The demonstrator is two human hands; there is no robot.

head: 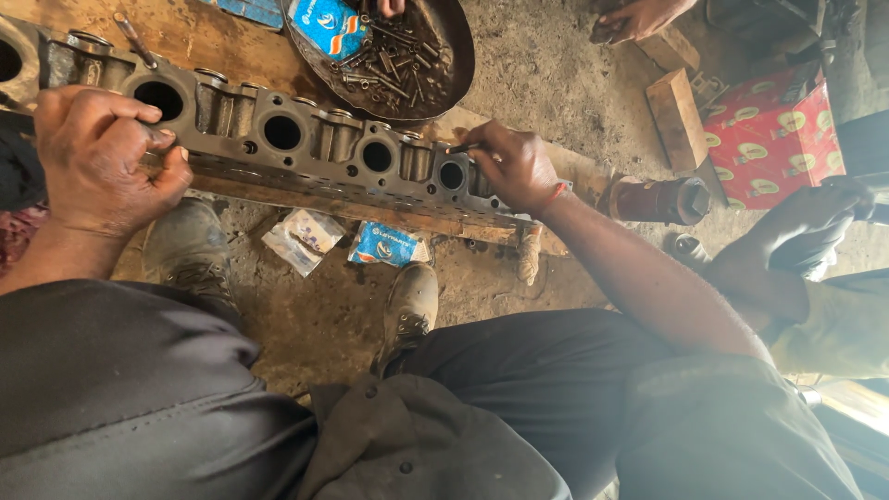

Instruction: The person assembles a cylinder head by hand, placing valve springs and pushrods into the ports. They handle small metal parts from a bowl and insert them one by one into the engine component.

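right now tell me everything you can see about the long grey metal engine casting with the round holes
The long grey metal engine casting looks like bare, grimy cast metal, with a row of round ports divided by ribbed walls. It lies lengthwise on a worn wooden plank, running from upper left to centre. The left hand grips its near edge; the right hand presses a thin tool into it near the right end.

Blue packet (326, 25) in pan; blue sachet (384, 244), clear sachet (302, 239) on ground; red box (773, 130) right.

cylinder head (278, 139) cut off left, co-worker's hand (391, 6) cropped
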